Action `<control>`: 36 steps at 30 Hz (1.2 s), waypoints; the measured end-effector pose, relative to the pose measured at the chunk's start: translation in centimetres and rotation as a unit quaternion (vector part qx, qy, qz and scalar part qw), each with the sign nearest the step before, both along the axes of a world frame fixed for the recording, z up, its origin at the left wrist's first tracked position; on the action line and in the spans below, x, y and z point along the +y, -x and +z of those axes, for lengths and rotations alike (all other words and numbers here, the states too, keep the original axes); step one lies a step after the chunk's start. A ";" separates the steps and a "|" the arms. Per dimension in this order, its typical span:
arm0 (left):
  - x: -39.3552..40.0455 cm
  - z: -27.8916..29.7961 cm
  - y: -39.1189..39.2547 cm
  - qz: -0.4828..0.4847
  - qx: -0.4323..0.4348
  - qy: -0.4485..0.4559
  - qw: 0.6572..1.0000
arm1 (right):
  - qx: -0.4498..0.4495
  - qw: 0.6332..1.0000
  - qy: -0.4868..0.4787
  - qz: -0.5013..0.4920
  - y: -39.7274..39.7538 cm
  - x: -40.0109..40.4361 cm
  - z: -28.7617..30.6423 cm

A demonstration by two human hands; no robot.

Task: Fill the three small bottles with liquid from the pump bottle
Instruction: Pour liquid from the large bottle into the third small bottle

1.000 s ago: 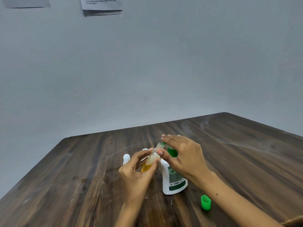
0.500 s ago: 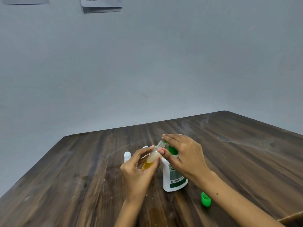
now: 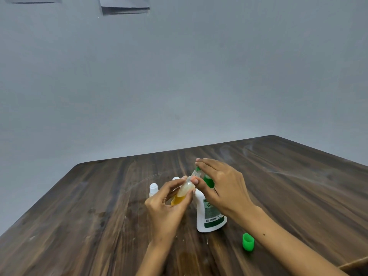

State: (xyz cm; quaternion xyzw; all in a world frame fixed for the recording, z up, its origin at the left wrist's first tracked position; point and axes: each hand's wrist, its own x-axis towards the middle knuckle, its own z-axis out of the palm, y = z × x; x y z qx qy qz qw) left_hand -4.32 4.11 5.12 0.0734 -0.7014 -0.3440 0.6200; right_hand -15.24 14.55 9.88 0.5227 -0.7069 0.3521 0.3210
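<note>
My left hand grips a small clear bottle, tilted with its mouth up against the green pump nozzle. Amber liquid fills its lower part. The white pump bottle with a green label stands on the table right of that hand. My right hand lies over the green pump head, fingers fairly straight, thumb by the small bottle's neck. Two other small white-capped bottles stand behind my left hand, one mostly hidden.
A loose green cap lies on the dark wooden table, right of the pump bottle and beside my right forearm. A grey wall with paper sheets rises behind. A brown cardboard edge shows at the bottom right corner.
Both hands, the small bottle and the pump bottle keep their pose. The view has shifted slightly. No clear change in the liquid level.
</note>
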 end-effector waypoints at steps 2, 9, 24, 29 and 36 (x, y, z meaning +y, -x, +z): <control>-0.3 0.0 0.1 0.003 -0.002 -0.006 1.000 | -0.004 1.000 0.011 -0.002 -0.1 0.0 -0.5; 0.1 0.0 -0.1 -0.003 -0.001 -0.007 1.000 | 0.003 1.000 0.023 0.002 -0.1 0.0 -0.3; -0.1 -0.1 0.0 0.004 -0.007 -0.009 1.000 | -0.007 0.999 0.035 -0.004 -0.1 -0.2 -0.7; 0.0 -0.1 -0.1 0.009 -0.009 -0.006 1.000 | -0.009 0.999 0.039 -0.003 0.0 -0.2 -0.8; -0.1 0.0 -0.1 0.011 -0.013 0.003 1.000 | -0.007 0.999 0.030 -0.009 0.0 -0.2 -1.0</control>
